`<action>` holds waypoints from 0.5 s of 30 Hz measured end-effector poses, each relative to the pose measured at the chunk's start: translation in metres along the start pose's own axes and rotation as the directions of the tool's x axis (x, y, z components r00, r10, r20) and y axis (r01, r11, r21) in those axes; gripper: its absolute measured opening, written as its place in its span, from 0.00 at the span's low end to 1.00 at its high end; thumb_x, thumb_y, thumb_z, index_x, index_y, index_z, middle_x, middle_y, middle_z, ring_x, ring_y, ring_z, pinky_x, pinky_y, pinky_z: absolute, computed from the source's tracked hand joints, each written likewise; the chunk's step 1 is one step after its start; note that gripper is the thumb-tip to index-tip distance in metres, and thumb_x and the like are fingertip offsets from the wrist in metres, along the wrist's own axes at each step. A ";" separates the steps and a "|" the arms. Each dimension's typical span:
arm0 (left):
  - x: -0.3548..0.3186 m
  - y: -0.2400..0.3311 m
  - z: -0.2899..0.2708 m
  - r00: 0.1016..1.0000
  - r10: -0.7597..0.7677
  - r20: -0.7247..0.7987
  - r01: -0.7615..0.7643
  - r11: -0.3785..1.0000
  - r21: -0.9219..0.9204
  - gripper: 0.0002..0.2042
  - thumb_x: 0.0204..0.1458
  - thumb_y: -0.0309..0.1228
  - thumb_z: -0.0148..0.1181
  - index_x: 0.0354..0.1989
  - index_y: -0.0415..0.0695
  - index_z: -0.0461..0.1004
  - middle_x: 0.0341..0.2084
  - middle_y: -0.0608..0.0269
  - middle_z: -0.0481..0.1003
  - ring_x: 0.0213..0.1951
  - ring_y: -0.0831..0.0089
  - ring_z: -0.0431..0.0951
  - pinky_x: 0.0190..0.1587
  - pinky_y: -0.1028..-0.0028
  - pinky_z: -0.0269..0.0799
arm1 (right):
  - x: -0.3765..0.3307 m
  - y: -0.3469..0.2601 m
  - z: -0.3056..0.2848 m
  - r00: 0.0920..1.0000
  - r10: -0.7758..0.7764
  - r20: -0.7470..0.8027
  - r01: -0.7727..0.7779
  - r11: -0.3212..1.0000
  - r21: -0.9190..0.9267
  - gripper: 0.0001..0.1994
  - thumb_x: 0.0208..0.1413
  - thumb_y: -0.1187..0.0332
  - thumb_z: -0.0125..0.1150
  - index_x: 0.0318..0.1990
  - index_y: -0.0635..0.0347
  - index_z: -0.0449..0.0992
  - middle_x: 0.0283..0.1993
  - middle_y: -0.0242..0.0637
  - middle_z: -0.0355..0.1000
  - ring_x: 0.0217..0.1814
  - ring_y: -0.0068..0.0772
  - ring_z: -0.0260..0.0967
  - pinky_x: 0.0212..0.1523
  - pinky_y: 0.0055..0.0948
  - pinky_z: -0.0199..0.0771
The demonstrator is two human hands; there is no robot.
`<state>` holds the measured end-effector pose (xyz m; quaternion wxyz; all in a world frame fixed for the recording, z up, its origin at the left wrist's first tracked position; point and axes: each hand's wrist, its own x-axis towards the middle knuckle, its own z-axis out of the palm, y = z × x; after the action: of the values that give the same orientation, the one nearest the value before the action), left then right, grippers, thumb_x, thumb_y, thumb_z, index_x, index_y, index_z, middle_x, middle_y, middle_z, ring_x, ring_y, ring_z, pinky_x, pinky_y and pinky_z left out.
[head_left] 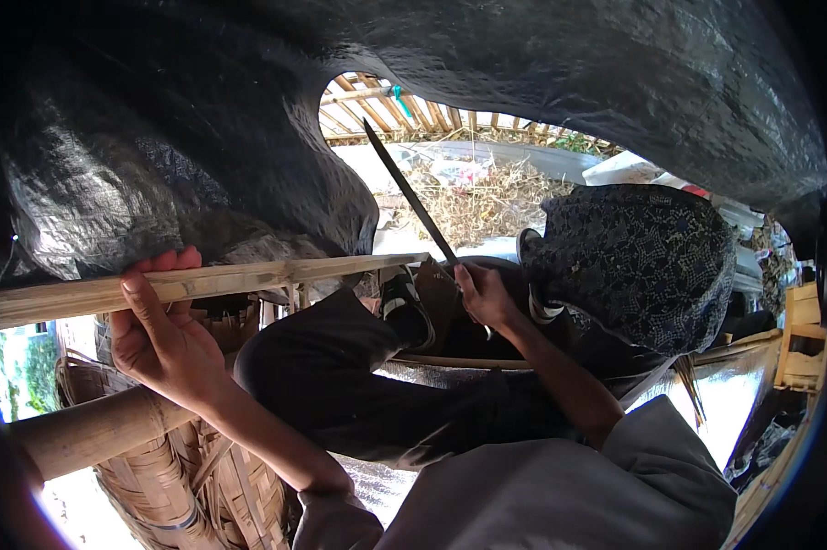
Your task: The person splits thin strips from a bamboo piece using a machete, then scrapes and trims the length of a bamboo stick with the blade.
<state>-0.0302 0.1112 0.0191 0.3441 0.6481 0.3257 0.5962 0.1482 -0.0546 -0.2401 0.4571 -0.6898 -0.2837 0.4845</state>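
A long split bamboo strip point(239, 278) runs from the left edge toward the middle. My left hand point(170, 330) grips it, the thumb in front and the fingers curling over its upper side. My right hand point(479, 295) is closed round the lower part of a long knife point(411, 197), at the strip's far right end. The knife's dark, narrow blade slants up and to the left, tip raised. Most of its handle is hidden by my fingers. Whether the blade touches the bamboo strip I cannot tell.
Black plastic sheeting point(542, 64) hangs overhead and at left. A thick bamboo pole point(93, 431) and a woven bamboo basket point(170, 477) are at lower left. Dark patterned cloth point(638, 261) bulges at right. Dry grass point(477, 197) lies beyond, before a bamboo fence point(432, 112).
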 end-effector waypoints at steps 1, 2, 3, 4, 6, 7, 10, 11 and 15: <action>0.000 -0.001 0.002 1.000 -0.003 0.006 0.003 1.000 -0.002 0.12 0.53 0.32 0.50 0.34 0.31 0.69 0.28 0.49 0.74 0.29 0.64 0.77 0.35 0.70 0.77 | 0.000 0.018 0.005 1.000 0.004 -0.005 -0.004 1.000 0.002 0.17 0.57 0.60 0.43 0.37 0.66 0.71 0.23 0.49 0.68 0.27 0.45 0.69 0.28 0.35 0.69; 0.001 0.000 0.007 0.999 -0.005 -0.034 0.005 1.000 0.010 0.12 0.53 0.31 0.50 0.33 0.31 0.69 0.27 0.49 0.74 0.27 0.64 0.77 0.33 0.71 0.78 | -0.001 0.047 0.010 0.998 0.054 -0.033 -0.057 0.993 -0.106 0.19 0.57 0.56 0.41 0.32 0.66 0.70 0.18 0.46 0.67 0.19 0.39 0.67 0.22 0.33 0.68; 0.002 0.000 0.009 0.997 0.000 -0.077 0.002 1.000 0.025 0.12 0.53 0.31 0.51 0.33 0.31 0.69 0.25 0.49 0.74 0.26 0.64 0.77 0.31 0.71 0.78 | -0.002 0.068 0.015 0.994 0.095 -0.060 -0.105 0.972 -0.212 0.23 0.57 0.52 0.40 0.27 0.66 0.70 0.14 0.43 0.66 0.12 0.34 0.66 0.16 0.30 0.67; 0.001 -0.002 0.009 0.997 0.005 -0.071 -0.004 1.000 0.023 0.12 0.53 0.31 0.51 0.33 0.31 0.69 0.25 0.49 0.74 0.26 0.64 0.77 0.31 0.71 0.78 | -0.005 0.084 0.015 0.994 0.092 -0.065 -0.103 0.973 -0.206 0.23 0.57 0.52 0.40 0.27 0.66 0.70 0.14 0.43 0.66 0.12 0.34 0.66 0.16 0.30 0.67; 0.001 -0.007 0.006 0.995 -0.011 -0.097 0.020 0.996 0.092 0.12 0.52 0.32 0.52 0.32 0.31 0.69 0.25 0.50 0.74 0.26 0.64 0.77 0.31 0.72 0.78 | -0.008 0.094 0.015 0.896 0.436 0.083 -0.374 0.841 -0.392 0.25 0.55 0.51 0.40 0.36 0.67 0.73 0.28 0.51 0.71 0.32 0.41 0.73 0.34 0.34 0.72; 0.005 -0.009 0.007 0.996 -0.004 -0.087 0.011 0.996 0.084 0.12 0.52 0.32 0.52 0.32 0.31 0.69 0.25 0.50 0.74 0.26 0.64 0.77 0.31 0.72 0.78 | 0.001 0.098 0.017 0.899 0.431 0.074 -0.374 0.846 -0.381 0.25 0.55 0.51 0.40 0.36 0.67 0.73 0.28 0.51 0.71 0.32 0.41 0.73 0.34 0.34 0.72; 0.000 -0.008 0.003 0.995 0.009 -0.104 -0.001 0.997 0.077 0.12 0.52 0.32 0.52 0.32 0.31 0.69 0.24 0.50 0.74 0.26 0.64 0.77 0.31 0.72 0.78 | 0.001 0.072 0.017 0.897 0.431 0.094 -0.391 0.876 -0.283 0.23 0.55 0.52 0.41 0.38 0.67 0.73 0.25 0.51 0.71 0.25 0.40 0.73 0.31 0.34 0.73; 0.001 -0.009 0.004 0.995 0.011 -0.103 -0.004 0.997 0.071 0.12 0.52 0.32 0.52 0.32 0.31 0.69 0.24 0.50 0.74 0.26 0.64 0.77 0.31 0.72 0.78 | 0.003 0.063 0.016 0.947 0.317 0.052 -0.296 0.924 -0.243 0.23 0.56 0.52 0.41 0.34 0.66 0.72 0.19 0.46 0.69 0.19 0.34 0.70 0.23 0.31 0.70; 0.002 -0.010 -0.003 0.994 -0.005 -0.109 0.006 1.000 0.013 0.12 0.53 0.32 0.51 0.31 0.31 0.69 0.24 0.51 0.74 0.25 0.65 0.77 0.31 0.72 0.78 | 0.011 0.028 0.015 0.994 0.108 0.016 -0.106 0.987 -0.120 0.21 0.57 0.54 0.41 0.31 0.66 0.71 0.11 0.38 0.63 0.09 0.25 0.63 0.12 0.26 0.65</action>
<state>-0.0334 0.1184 0.0115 0.3233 0.6161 0.3498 0.6274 0.1365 -0.0517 -0.2714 0.3853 -0.7245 -0.2797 0.4983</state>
